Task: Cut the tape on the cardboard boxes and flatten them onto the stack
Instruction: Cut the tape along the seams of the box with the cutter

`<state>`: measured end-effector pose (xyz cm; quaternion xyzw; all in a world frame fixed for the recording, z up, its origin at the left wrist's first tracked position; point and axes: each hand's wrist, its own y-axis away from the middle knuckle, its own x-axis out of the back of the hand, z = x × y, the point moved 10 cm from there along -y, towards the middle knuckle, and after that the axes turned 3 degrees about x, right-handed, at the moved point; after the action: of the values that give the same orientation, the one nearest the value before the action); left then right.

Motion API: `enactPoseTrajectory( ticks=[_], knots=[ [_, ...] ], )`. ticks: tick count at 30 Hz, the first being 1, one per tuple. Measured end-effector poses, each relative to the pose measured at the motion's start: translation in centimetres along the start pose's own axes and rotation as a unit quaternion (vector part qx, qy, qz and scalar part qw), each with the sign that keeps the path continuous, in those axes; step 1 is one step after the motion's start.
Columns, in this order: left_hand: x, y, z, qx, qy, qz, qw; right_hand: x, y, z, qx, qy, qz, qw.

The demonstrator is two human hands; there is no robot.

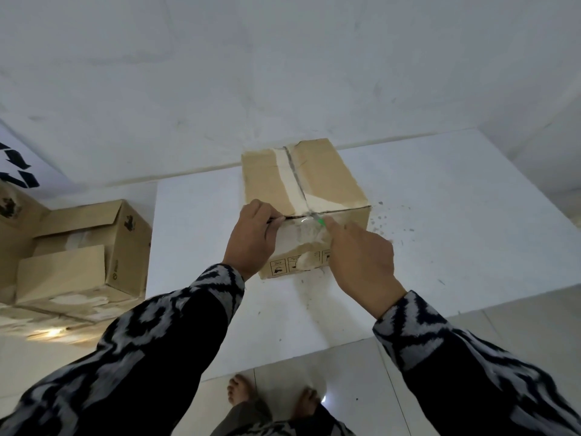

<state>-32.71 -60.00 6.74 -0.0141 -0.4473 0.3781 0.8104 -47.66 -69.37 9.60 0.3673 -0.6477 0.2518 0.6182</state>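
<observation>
At frame centre, we see the taped cardboard box (303,196) on the white desk (440,215); left hand (251,237) pinches its front edge, right hand (361,256) grips a green-tipped cutter (320,221).

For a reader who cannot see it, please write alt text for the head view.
A person's right hand holds a green-tipped cutter at the taped seam of a closed cardboard box on a white table, while the left hand grips the box's front top edge. More cardboard boxes sit left.
</observation>
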Motion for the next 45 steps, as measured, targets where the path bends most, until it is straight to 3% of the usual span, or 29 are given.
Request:
enactPoseTrajectory(
  ticks=[10, 17, 20, 23, 25, 28, 33, 37, 45],
  knots=[
    [0.1, 0.2, -0.1, 0.0, 0.014, -0.006, 1.0, -0.3, 0.8, 1.3, -0.02, 0.001, 0.013, 1.0],
    [-3.9, 4.4, -1.0, -0.056, -0.031, -0.171, 0.983, -1.4, 1.8, 4.0, -0.048, -0.21, -0.011, 0.976],
    [-3.6, 4.1, -2.0, 0.013, -0.014, -0.158, 0.987, -4.3, 1.4, 2.9, -0.055, -0.213, -0.055, 0.974],
    [-2.6, 1.9, -3.8, 0.131, -0.015, -0.113, 0.985, -5.8, 0.6, 2.1, -0.055, -0.235, -0.068, 0.968],
    [-3.6, 1.4, -5.5, 0.194, -0.057, -0.155, 0.967, -5.9, -0.3, 1.7, -0.055, -0.236, -0.063, 0.968],
    [-5.7, 2.3, -7.0, 0.191, -0.098, -0.216, 0.953, -5.6, -2.1, 1.0, -0.051, -0.226, -0.065, 0.971],
    [-5.6, 2.1, -8.1, 0.254, -0.061, -0.175, 0.949, -5.1, -4.6, 0.0, -0.049, -0.189, -0.083, 0.977],
    [-6.3, 0.3, -8.8, 0.308, -0.012, -0.184, 0.933, -4.9, -5.0, -1.1, -0.047, -0.166, -0.106, 0.979],
    [-6.4, 0.6, -8.9, 0.285, 0.004, -0.117, 0.951, -5.3, -5.3, -2.0, -0.061, -0.086, -0.151, 0.983]
  ],
)
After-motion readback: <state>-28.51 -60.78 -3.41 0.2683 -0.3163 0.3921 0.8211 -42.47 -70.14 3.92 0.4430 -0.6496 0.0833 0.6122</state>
